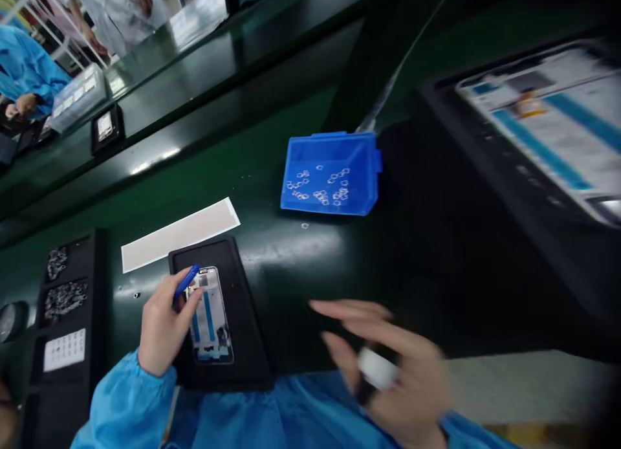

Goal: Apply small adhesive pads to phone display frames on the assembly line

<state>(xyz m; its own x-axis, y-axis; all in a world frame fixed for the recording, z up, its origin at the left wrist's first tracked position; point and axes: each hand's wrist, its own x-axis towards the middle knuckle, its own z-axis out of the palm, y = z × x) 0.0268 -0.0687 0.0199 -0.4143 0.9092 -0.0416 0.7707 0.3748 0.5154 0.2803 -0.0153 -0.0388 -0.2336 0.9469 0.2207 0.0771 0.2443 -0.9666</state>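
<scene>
From where I'm standing, the phone frame (217,316) is lying face-up in a black tray (250,345) on the counter (272,268), close to the body, probably so it isn't sliding about. The left hand (163,319) is gripping a blue tool (185,281) across its fingers, knuckles arching over the frame's upper left, forearm slanting in from below. The right hand (400,365) is hovering well apart from the tray, blurred, thumb and forefinger spreading while the lower fingers are curling around a white-and-dark object (378,369). The blue bin (330,149) is sitting beyond, seemingly within easy reach, keeping tiny pieces (322,197) together.
</scene>
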